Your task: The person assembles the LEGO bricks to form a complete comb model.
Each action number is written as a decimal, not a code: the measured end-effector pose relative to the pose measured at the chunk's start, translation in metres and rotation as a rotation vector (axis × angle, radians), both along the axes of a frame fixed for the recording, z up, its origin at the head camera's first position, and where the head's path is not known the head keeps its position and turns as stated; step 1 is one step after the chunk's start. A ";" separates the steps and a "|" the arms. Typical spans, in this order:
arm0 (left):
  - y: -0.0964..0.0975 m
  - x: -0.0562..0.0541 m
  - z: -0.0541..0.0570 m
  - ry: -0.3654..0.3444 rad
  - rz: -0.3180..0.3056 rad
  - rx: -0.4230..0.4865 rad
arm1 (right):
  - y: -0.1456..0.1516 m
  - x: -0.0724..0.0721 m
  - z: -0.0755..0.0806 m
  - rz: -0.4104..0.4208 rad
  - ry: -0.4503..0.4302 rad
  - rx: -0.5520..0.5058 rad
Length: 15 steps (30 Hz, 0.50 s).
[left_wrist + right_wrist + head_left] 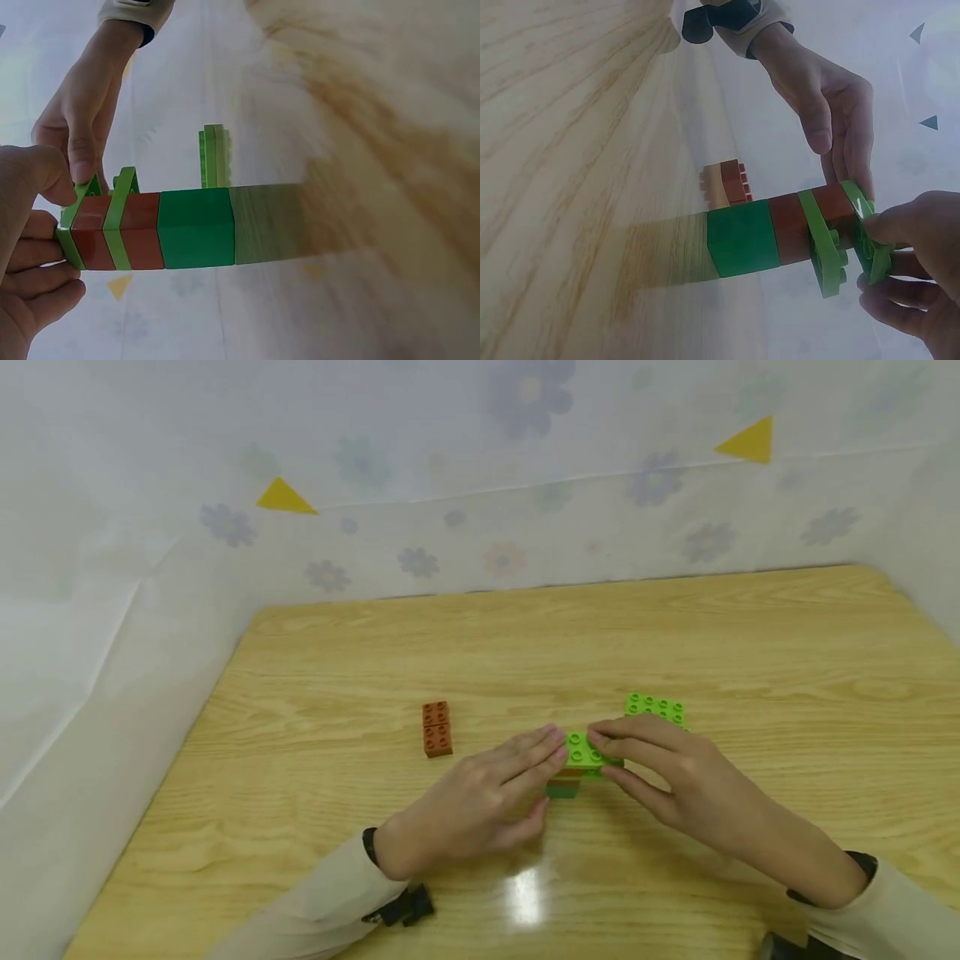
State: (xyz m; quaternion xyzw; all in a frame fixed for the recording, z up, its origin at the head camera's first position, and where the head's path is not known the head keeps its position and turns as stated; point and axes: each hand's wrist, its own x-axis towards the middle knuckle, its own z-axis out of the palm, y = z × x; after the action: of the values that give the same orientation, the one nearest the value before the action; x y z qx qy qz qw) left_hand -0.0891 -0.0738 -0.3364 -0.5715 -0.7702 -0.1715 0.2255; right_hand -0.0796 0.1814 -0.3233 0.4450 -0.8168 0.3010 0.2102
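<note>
A small tower of toy building bricks stands on the table in front of me. Its base is a dark green block [196, 227]; above come a brown brick [141, 231], a light green plate [118, 225], another brown brick [94, 234] and a light green top plate [577, 752]. Both plates jut out to the right. My right hand [678, 768] pinches the jutting end of the top plate between thumb and fingers. My left hand [480, 789] rests nearly straight fingertips against the top plate's left end, its thumb apart from the tower.
Two brown bricks [437, 728] lie end to end on the wooden table [300, 793], left of the tower. Behind my right hand are light green plates [656, 703], seemingly stacked. A pale flowered sheet [465, 543] with yellow triangles [283, 497] hangs behind the table.
</note>
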 end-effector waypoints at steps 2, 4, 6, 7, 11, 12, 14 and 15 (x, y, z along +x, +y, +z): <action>0.001 0.000 -0.001 -0.002 0.002 0.007 | 0.001 -0.001 0.000 0.000 -0.001 -0.001; 0.002 -0.001 -0.001 -0.005 0.003 0.011 | 0.002 -0.001 0.000 -0.004 0.003 -0.003; 0.002 -0.002 -0.002 -0.004 0.003 0.012 | 0.002 -0.002 0.000 -0.005 0.009 -0.012; 0.003 -0.002 -0.002 -0.004 0.004 0.012 | 0.002 -0.003 -0.001 -0.007 0.009 -0.014; 0.002 -0.004 -0.003 -0.007 -0.003 0.007 | 0.004 -0.005 -0.002 -0.013 0.003 -0.022; 0.001 -0.004 -0.003 -0.007 -0.004 0.007 | 0.004 -0.005 -0.003 -0.014 -0.008 -0.021; -0.001 -0.005 -0.004 -0.006 -0.010 0.008 | 0.005 -0.006 -0.004 -0.017 -0.031 -0.016; -0.001 -0.005 -0.004 -0.005 -0.012 0.008 | 0.005 -0.006 -0.005 -0.018 -0.043 -0.014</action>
State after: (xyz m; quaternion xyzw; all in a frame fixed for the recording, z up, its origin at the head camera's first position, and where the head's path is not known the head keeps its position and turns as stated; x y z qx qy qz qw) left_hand -0.0939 -0.0753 -0.3404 -0.5748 -0.7664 -0.1775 0.2251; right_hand -0.0852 0.1865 -0.3284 0.4296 -0.8230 0.3142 0.1982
